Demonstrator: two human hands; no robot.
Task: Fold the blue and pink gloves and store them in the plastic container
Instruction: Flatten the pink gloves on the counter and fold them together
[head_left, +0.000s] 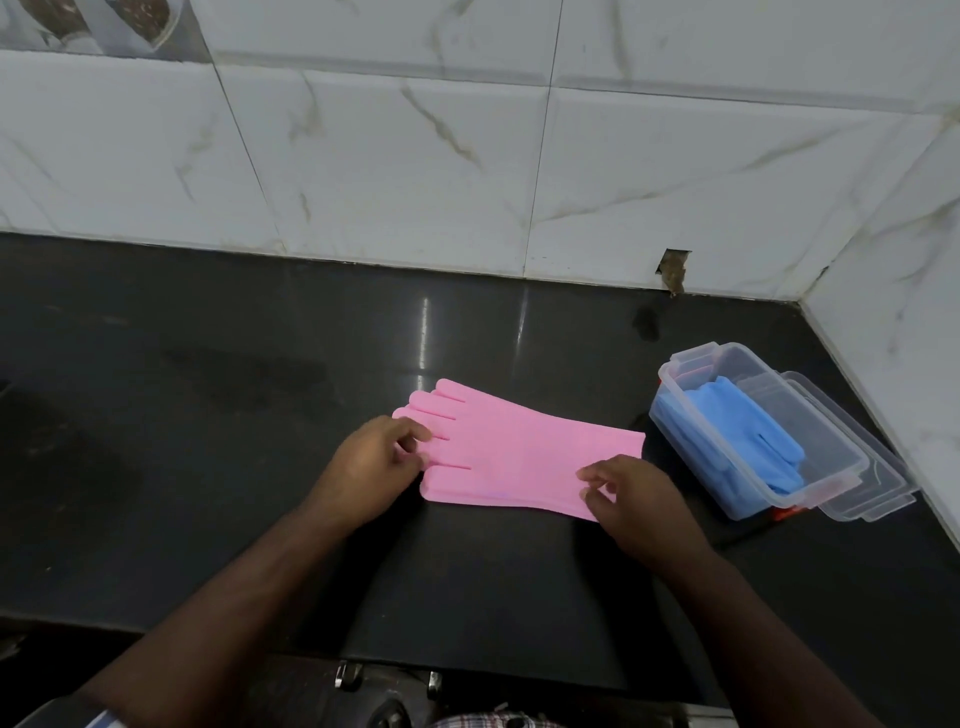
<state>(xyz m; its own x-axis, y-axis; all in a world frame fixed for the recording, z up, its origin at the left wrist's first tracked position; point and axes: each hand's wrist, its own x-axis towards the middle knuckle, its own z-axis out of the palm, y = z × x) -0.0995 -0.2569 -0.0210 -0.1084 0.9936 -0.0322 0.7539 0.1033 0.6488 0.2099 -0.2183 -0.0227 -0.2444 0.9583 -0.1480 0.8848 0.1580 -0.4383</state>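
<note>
A: Forearms come in over the near edge of the bench (208, 322), both bare. Left hand (371, 467), state?

B: Fingers pinched on the finger end of the pink glove (519, 452), near its thumb. Right hand (631, 499) is on the cuff end, fingers curled and closed on the near cuff corner. Both clamped on the glove, neither lifting it as far as I can see.

A: Glove position?

B: Flat on the bench, about mid-width, just beyond the hands. Looks like one layer or two stacked; can't tell. Long axis runs roughly left to right, finger tips toward the far left, cuff toward the right.

A: So the fold turns on that axis?

B: My read, yes. One hand sits at each end of the long axis, so either end can be carried over to meet the other. Right hand is nearer the plastic container (696, 457), so it would likely do the placing.

A: Container?

B: Toward the right edge of the bench, near the far right corner, well clear of the cuff. Open, standing on what looks like its lid (878, 467). Blue gloves (748, 421) already lie inside.

A: Progress?

B: Blue stored, pink not yet folded. Beyond that, tiled wall (415, 156) along the far edge.
</note>
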